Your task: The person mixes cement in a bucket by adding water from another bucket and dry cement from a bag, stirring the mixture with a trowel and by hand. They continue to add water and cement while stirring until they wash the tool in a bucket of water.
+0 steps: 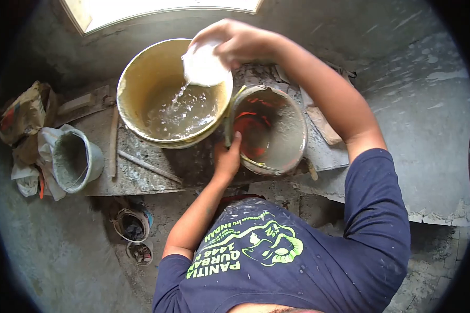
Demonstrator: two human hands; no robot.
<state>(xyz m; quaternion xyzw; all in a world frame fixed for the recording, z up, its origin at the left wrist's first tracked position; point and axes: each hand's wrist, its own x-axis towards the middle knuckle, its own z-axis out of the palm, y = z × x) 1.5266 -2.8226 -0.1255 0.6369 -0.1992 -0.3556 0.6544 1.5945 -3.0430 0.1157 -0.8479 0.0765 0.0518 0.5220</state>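
Observation:
My right hand [240,44] is closed around a small white container [206,68], tipped over a large yellowish bucket [133,78]. Clear water runs from it and splashes into the cloudy water [188,112] inside that bucket. My left hand [227,158] grips the near left side of a smaller grey bucket [292,151], thumb at the rim. That bucket tilts toward me, its inner wall coated with wet grey matter and showing red patches. It stands close beside the large bucket on the right.
A grey-crusted pail [91,161] lies at the left of the bench, near a crumpled sack [31,112]. Sticks [149,166] rest on the dirty worktop [133,182]. Small containers [132,227] stand below. A window [162,10] opens in the wall behind.

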